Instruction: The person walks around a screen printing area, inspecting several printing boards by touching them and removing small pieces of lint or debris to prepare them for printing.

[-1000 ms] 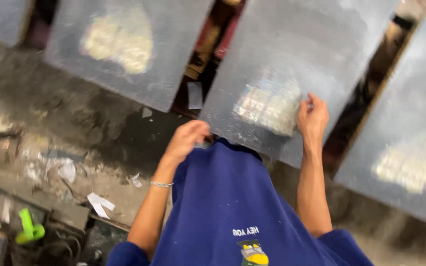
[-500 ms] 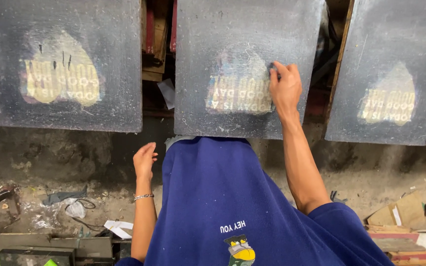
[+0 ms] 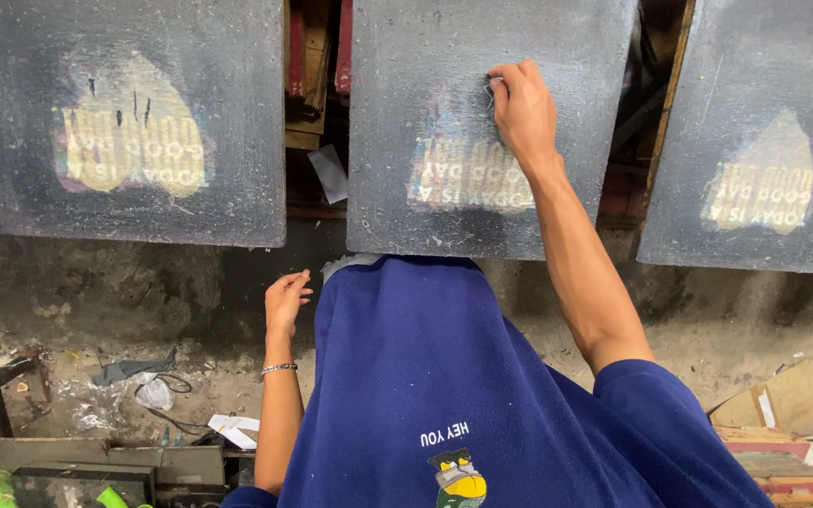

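Observation:
Three dark grey flat boards hang in a row before me, each with a faded yellowish heart-shaped print. My right hand (image 3: 522,111) rests on the upper part of the middle board (image 3: 406,85), fingers curled and fingertips pressed to its surface; whether they pinch something small I cannot tell. My left hand (image 3: 286,299) hovers below the boards, fingers loosely apart, holding nothing, right beside the edge of my blue shirt (image 3: 425,376). A thin bracelet sits on the left wrist. The shirt's upper edge reaches the middle board's lower edge.
The left board (image 3: 237,113) and the right board (image 3: 708,141) flank the middle one, with gaps showing wooden framework. Below lies a dirty floor with scraps of paper (image 3: 232,430), plastic litter (image 3: 154,390), a metal frame at left and cardboard (image 3: 773,404) at right.
The view has levelled out and come closer. My right hand has slid up the middle board. My left hand has stayed low beside the shirt.

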